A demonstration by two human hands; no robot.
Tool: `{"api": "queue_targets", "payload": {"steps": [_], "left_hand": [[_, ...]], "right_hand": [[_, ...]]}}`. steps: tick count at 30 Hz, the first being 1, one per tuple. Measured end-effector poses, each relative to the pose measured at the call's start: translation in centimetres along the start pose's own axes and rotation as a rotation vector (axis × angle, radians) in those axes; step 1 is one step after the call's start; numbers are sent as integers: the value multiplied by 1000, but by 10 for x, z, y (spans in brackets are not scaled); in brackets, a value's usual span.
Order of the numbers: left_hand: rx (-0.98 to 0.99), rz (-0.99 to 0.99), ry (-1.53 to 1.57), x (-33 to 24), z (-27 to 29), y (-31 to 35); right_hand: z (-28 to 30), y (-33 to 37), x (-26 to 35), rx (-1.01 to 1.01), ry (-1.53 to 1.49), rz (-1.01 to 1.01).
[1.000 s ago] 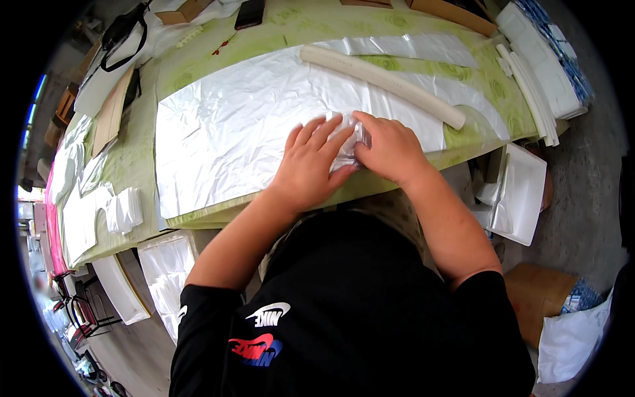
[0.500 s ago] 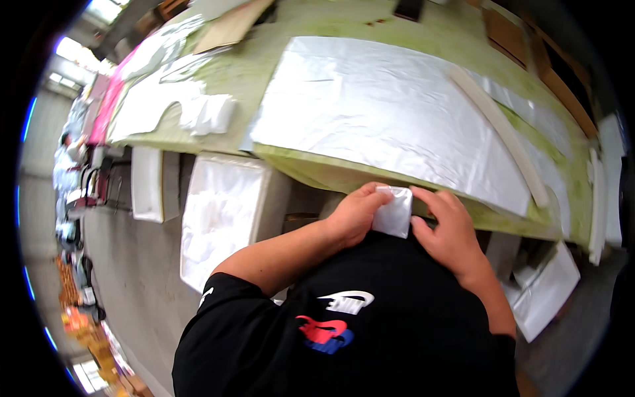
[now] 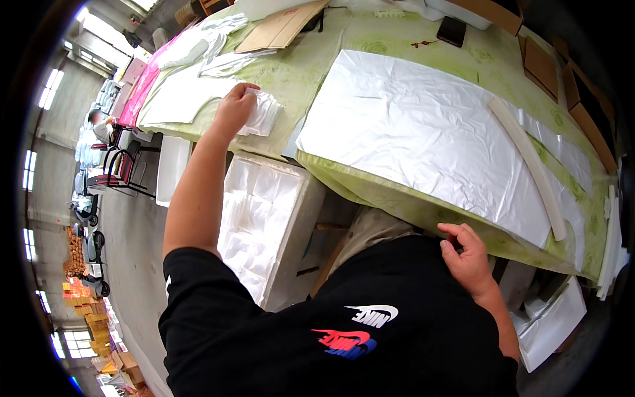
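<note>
My left hand (image 3: 234, 111) reaches to the far left of the table, its fingers closed at the edge of a small pile of folded white plastic pieces (image 3: 264, 118). It appears to pinch the top piece; its fingertips are partly hidden. My right hand (image 3: 468, 259) hovers by the table's near edge, in front of my body, with its fingers loosely bent, thumb and forefinger apart and nothing between them. A wide, creased white plastic sheet (image 3: 410, 126) covers the middle of the table. Across its right part lies a long, pale curved strip (image 3: 529, 169).
A white foam box (image 3: 288, 225) holding white plastic packets stands below the table's edge. Toward the back are flat cardboard (image 3: 281, 28) and a dark phone (image 3: 451, 31); brown cartons (image 3: 585, 109) stand at right. A person (image 3: 100, 126) sits far left.
My left hand has carried the small white plastic piece from in front of my body to the pile at left. My right hand has let go of it. The view has shifted.
</note>
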State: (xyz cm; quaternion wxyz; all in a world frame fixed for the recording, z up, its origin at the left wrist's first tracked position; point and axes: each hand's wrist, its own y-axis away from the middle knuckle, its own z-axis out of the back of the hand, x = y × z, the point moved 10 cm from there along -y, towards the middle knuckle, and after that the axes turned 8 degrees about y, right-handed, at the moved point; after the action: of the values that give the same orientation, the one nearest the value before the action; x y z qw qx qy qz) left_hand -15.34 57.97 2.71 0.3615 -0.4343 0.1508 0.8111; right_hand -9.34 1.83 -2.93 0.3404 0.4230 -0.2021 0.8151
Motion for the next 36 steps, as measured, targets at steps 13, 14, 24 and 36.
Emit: {"api": "queue_targets", "payload": {"steps": [13, 14, 24, 36], "left_hand": [[6, -360, -661, -19, -26, 24], [23, -343, -686, -14, -28, 27], [-259, -514, -521, -24, -19, 44], [395, -793, 75, -183, -212, 133]], "right_hand": [[3, -3, -13, -13, -66, -88], [2, -5, -11, -14, -67, -83], [76, -3, 11, -378, 286, 174], [187, 27, -76, -308, 742, -288]]}}
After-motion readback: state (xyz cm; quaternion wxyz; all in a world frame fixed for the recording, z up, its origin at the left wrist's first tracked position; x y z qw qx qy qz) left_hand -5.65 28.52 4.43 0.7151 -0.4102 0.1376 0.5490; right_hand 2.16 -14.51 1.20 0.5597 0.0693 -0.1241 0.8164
